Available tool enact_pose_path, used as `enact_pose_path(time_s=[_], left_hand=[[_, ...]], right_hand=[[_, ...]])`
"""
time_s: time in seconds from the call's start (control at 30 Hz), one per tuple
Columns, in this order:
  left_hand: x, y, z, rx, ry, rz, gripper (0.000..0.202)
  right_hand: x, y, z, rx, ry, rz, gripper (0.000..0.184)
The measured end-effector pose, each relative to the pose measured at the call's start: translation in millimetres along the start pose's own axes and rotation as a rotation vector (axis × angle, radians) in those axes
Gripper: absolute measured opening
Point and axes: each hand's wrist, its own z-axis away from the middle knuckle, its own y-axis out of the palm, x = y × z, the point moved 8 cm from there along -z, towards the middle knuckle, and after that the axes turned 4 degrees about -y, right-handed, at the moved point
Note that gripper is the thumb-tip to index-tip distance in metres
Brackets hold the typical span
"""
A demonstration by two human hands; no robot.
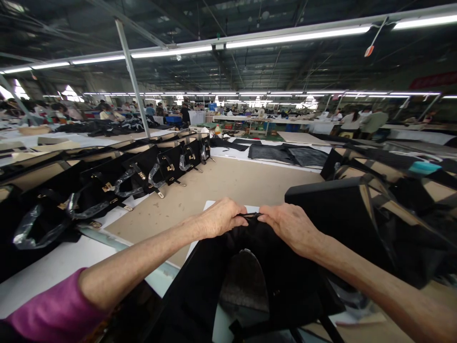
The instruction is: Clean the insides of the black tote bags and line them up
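Right in front of me is a piece of black fabric [285,267], part of it draped over the table's near edge. My left hand [223,218] pinches its upper edge between thumb and fingers. A short way to the right, my right hand [285,224] grips the same edge the same way. A narrow dark strip of that edge stretches between the two hands. Below them a rounded opening in the fabric shows a dark, worn surface. Whether this piece belongs to a whole bag cannot be made out.
Black handbags [143,166] with plastic-wrapped handles and gold-coloured fittings stand in a row on the left. More black bags [328,209] crowd the right, close to my right arm. Flat black pieces [271,153] lie beyond the beige board [257,178]. People work in the background.
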Motion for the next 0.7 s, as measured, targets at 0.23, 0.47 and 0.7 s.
enact_pose_path(time_s=[0.23, 0.47, 0.7], left_hand=[[0, 1.5, -3, 0.011, -0.006, 0.101, 0.027], [-6, 3.4, -5, 0.001, -0.018, 0.058, 0.026], [-5, 2.3, -5, -0.026, -0.049, 0.041, 0.028]], right_hand=[[-2, -1, -1, -0.01, -0.057, -0.077, 0.026], [7, -5, 1, -0.058, -0.146, -0.108, 0.025], [8, -1, -6, -0.041, -0.139, -0.08, 0.028]])
